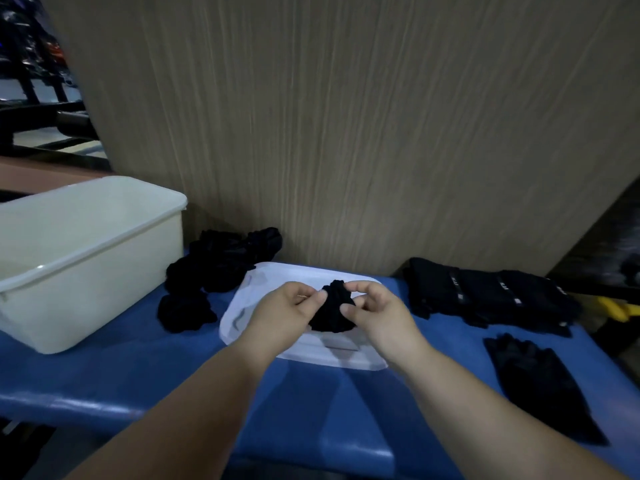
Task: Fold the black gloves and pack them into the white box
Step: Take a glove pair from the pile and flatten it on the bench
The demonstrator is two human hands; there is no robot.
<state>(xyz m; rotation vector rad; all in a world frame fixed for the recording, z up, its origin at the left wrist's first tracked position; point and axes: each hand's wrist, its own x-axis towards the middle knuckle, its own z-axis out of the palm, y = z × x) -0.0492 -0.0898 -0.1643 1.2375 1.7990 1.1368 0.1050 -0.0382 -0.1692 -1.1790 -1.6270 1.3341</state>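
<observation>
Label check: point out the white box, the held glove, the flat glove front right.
white box (pixel 114 289), head view, near wall.
held glove (pixel 332 313), head view, bundle's middle.
flat glove (pixel 540 386), head view, palm.

Cream-white rectangular plastic box (pixel 86 258), 9 o'clock: smooth, semi-gloss walls. Flat white plastic lid (pixel 270 275), centre: smooth, matt. Blue table top (pixel 138 368): glossy, streaky highlights. Beige wood-grain panel (pixel 346 133), 12 o'clock: matt, laminate look. Balled black cloth glove (pixel 332 313) and flat black gloves (pixel 491 292), 3 o'clock: soft matt knit.
</observation>
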